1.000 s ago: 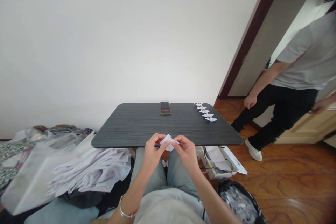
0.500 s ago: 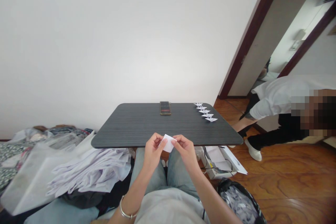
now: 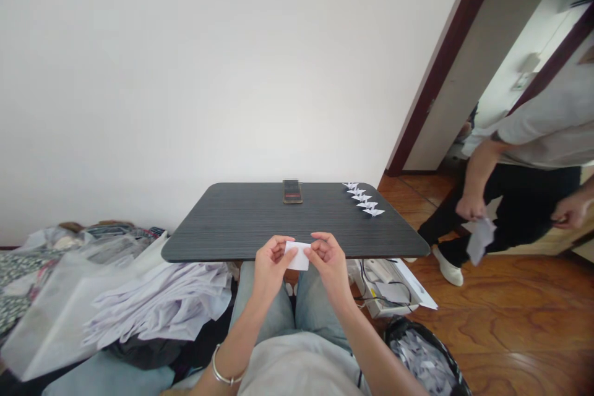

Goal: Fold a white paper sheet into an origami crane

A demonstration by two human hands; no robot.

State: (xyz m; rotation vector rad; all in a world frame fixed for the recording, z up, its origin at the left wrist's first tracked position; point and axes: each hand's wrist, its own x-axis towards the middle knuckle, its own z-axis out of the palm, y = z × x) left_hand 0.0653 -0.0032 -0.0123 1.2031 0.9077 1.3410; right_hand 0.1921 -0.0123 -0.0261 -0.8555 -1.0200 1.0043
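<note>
Pinching folded paper (image 3: pixel 297 256) at both ends, my left hand (image 3: pixel 269 265) and right hand (image 3: pixel 328 260) in firm grip, near bench (image 3: pixel 232 223) 6 o'clock edge; best keep edges flush, press crease slowly.

1. A small white paper piece (image 3: pixel 297 257) is seen folded flat into a roughly rectangular shape, wider than it is tall.
2. It is pinched at its two short ends, by the left hand (image 3: pixel 270 262) on one side and the right hand (image 3: pixel 328 258) on the other.
3. It is held off any surface, roughly level, its broad face turned upward toward the camera, just before the near edge of the dark table (image 3: pixel 232 229).
</note>
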